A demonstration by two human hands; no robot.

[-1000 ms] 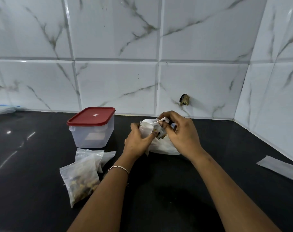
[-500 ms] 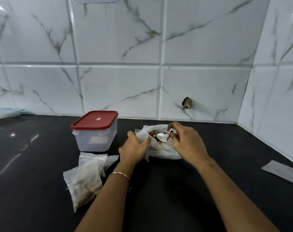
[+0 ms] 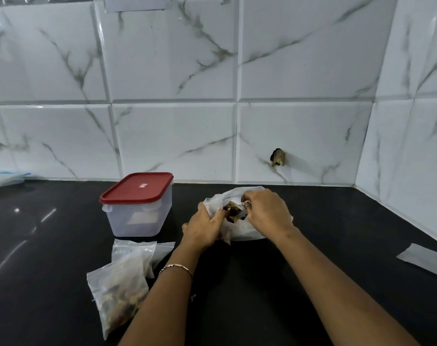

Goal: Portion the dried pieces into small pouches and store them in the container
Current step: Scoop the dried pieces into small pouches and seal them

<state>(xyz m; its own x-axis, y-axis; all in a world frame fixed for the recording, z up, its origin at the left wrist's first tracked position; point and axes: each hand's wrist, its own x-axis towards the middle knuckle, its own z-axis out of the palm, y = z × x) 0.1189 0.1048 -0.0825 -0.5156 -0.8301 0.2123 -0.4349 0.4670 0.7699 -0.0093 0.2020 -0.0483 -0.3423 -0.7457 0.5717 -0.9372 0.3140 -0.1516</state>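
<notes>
A white plastic bag of brown dried pieces lies on the black counter in the middle. My left hand grips the bag's left edge. My right hand is curled over the bag's mouth, its fingers pinching among the dried pieces. A filled clear pouch lies at the front left, with empty clear pouches just behind it. The clear container with its red lid on stands behind the pouches.
White marble-look tiles form the back and right walls, with a dark broken hole in the back one. A flat white strip lies on the counter at the far right. A bluish plastic sheet shows at the far left edge.
The bag has been lowered onto the counter and its mouth opened wider. My right hand has moved from the bag's top edge down onto the dried pieces.
</notes>
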